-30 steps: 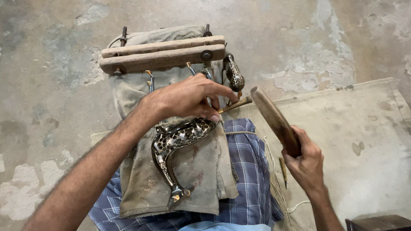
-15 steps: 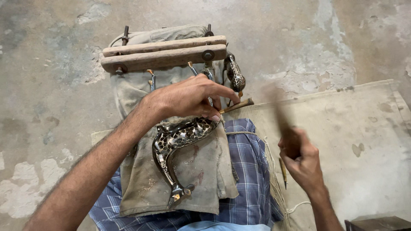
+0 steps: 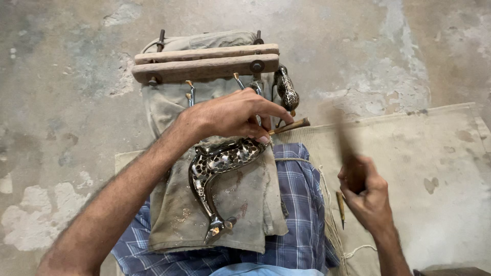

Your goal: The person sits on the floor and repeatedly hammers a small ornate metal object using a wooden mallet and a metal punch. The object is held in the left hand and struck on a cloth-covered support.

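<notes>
On the worker's lap, seen from the head camera, a metal dolphin-shaped casting [image 3: 217,174] with a dark mosaic-like pattern lies on a soiled khaki cloth [image 3: 245,204], tail toward the body and head under the fingers. The left hand [image 3: 232,115] presses down near the head end, fingers closed around a slim chisel [image 3: 289,125] whose tip is hidden beneath the fingertips; it appears to meet the casting there. The right hand [image 3: 365,189] is raised to the side, fingers wrapped around a wooden mallet [image 3: 343,138] that shows only as a motion blur, so its exact form cannot be confirmed. A wooden clamp [image 3: 204,61] of two bars joined by bolts lies at the far end of the cloth on the concrete floor [image 3: 66,76], apart from the casting; a second patterned metal piece [image 3: 286,91] sits just beside its right end. Another small pointed tool [image 3: 340,207] rests on the canvas mat [image 3: 434,168] near the right hand, beside loose cord. A checked blue garment [image 3: 302,204] shows beneath the cloth. Judgement: sound work calls for the chisel held firm at a steady angle, light square blows on its butt end, fingers clear of the strike line, and the casting pinned so it cannot skid. No containers are visible in this view.
</notes>
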